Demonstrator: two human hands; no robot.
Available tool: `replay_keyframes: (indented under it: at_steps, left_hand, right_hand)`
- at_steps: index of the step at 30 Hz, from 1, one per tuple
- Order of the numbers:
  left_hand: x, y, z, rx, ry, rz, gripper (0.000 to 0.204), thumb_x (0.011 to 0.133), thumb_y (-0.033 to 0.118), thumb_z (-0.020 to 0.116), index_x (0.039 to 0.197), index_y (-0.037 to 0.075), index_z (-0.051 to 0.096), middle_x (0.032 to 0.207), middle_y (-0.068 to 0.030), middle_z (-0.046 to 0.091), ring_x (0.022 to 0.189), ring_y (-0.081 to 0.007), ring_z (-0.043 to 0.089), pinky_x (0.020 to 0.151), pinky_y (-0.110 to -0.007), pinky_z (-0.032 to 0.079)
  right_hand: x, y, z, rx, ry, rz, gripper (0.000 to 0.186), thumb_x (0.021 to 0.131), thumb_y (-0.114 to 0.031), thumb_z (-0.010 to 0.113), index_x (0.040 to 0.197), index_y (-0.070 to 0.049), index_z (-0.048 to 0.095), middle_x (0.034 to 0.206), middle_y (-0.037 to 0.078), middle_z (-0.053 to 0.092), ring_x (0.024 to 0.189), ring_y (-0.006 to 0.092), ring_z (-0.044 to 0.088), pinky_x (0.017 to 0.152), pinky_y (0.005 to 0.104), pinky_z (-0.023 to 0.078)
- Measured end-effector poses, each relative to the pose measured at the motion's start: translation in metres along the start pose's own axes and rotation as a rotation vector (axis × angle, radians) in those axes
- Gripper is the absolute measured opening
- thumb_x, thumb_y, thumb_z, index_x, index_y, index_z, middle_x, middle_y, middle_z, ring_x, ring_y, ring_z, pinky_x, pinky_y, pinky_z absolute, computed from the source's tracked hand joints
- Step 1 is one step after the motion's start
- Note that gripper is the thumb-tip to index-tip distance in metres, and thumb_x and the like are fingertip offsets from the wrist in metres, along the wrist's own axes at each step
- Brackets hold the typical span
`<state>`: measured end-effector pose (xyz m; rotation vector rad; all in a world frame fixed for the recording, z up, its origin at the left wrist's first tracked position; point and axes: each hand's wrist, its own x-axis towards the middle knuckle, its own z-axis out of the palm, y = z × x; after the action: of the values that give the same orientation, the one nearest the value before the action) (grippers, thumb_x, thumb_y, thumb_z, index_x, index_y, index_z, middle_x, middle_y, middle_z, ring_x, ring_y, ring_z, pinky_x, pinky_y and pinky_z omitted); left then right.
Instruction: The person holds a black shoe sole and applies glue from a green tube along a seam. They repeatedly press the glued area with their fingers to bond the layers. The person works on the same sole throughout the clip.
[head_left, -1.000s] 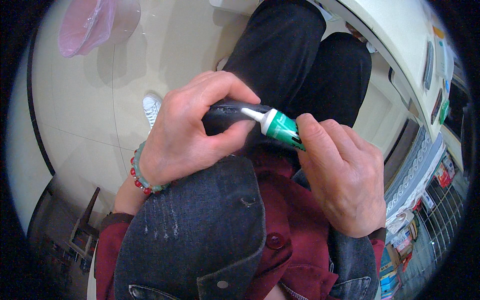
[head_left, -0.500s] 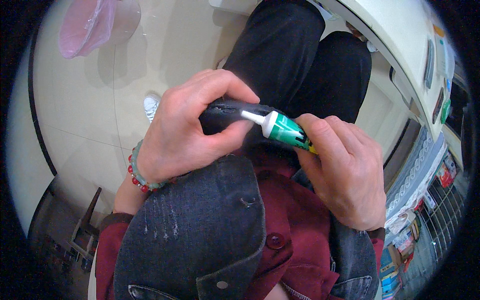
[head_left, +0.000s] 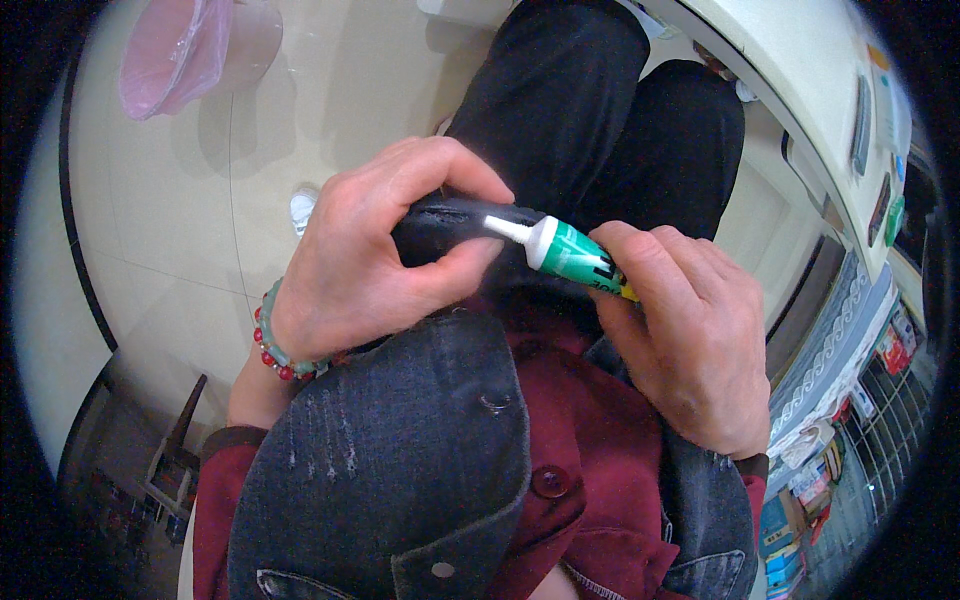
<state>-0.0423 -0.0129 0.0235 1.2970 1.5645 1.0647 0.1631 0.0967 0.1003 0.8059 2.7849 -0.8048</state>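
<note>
In my left hand [head_left: 355,250], thumb and fingers curl round a dark, narrow object [head_left: 440,222] with a split or worn line along its surface. Its kind I cannot make out, since my palm and fingers hide much of it. My right hand [head_left: 685,330] pinches the rear end of a small green and white glue tube [head_left: 575,252]. The tube's long white nozzle points left, its tip lying at the dark object's surface between my left thumb and forefinger. Whether any glue is coming out is too small to tell. A beaded bracelet circles my left wrist.
A pink-lined bin [head_left: 190,60] stands on the pale tiled floor at far left. At the right runs a white table [head_left: 800,80] with small items along its edge. Below it is a wire rack [head_left: 880,440] with packages. A dark wooden stool or frame [head_left: 170,470] is at lower left.
The nozzle tip has shifted very slightly along the dark object. My left hand and the object have moved a little to the left; both grips stay the same.
</note>
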Motion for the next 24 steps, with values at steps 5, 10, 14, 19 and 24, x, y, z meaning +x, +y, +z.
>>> replay_keyframes:
  at_steps: [5, 10, 14, 19, 24]
  left_hand:
    - [0.001, -0.002, -0.004, -0.043, -0.032, -0.019, 0.025, 0.075, 0.003, 0.074, 0.099, 0.003, 0.067, 0.090, -0.0085, 0.067, 0.083, -0.0212, 0.067, 0.076, -0.031, 0.052]
    - [0.002, -0.005, -0.017, -0.062, -0.200, -0.116, 0.037, 0.073, 0.003, 0.074, 0.110, 0.001, 0.066, 0.107, -0.0080, 0.068, 0.099, -0.0160, 0.067, 0.089, -0.029, 0.052]
    - [0.005, -0.009, -0.019, -0.057, -0.225, -0.056, 0.040, 0.073, 0.003, 0.074, 0.112, 0.001, 0.065, 0.109, -0.0081, 0.067, 0.101, -0.0158, 0.066, 0.090, -0.029, 0.052]
    - [0.005, -0.009, -0.018, -0.053, -0.213, -0.076, 0.039, 0.073, 0.002, 0.073, 0.110, 0.001, 0.065, 0.107, -0.0086, 0.067, 0.101, -0.0162, 0.066, 0.090, -0.029, 0.052]
    - [0.004, -0.008, -0.019, -0.054, -0.209, -0.096, 0.037, 0.073, 0.003, 0.073, 0.109, 0.001, 0.065, 0.106, -0.0088, 0.067, 0.100, -0.0166, 0.066, 0.090, -0.030, 0.052]
  right_hand:
    - [0.001, 0.004, 0.002, 0.092, 0.008, 0.007, 0.030, 0.076, -0.004, 0.074, 0.105, -0.005, 0.065, 0.083, 0.012, 0.062, 0.075, 0.0321, 0.062, 0.067, 0.0398, 0.049]
    - [0.002, 0.011, 0.008, 0.107, 0.005, 0.039, 0.026, 0.079, -0.004, 0.074, 0.104, -0.004, 0.066, 0.083, 0.012, 0.063, 0.076, 0.0323, 0.063, 0.068, 0.0396, 0.049]
    - [0.000, 0.016, 0.008, 0.143, 0.004, 0.033, 0.027, 0.079, -0.004, 0.074, 0.104, -0.003, 0.066, 0.083, 0.012, 0.064, 0.077, 0.0317, 0.063, 0.069, 0.0397, 0.049]
    - [0.003, 0.021, 0.019, 0.141, 0.076, -0.058, 0.025, 0.077, -0.007, 0.074, 0.099, -0.008, 0.062, 0.077, 0.010, 0.057, 0.069, 0.0304, 0.060, 0.063, 0.0416, 0.048]
    - [0.005, 0.020, 0.023, 0.155, 0.089, -0.071, 0.025, 0.078, -0.007, 0.074, 0.099, -0.007, 0.062, 0.077, 0.010, 0.057, 0.069, 0.0304, 0.061, 0.063, 0.0416, 0.049]
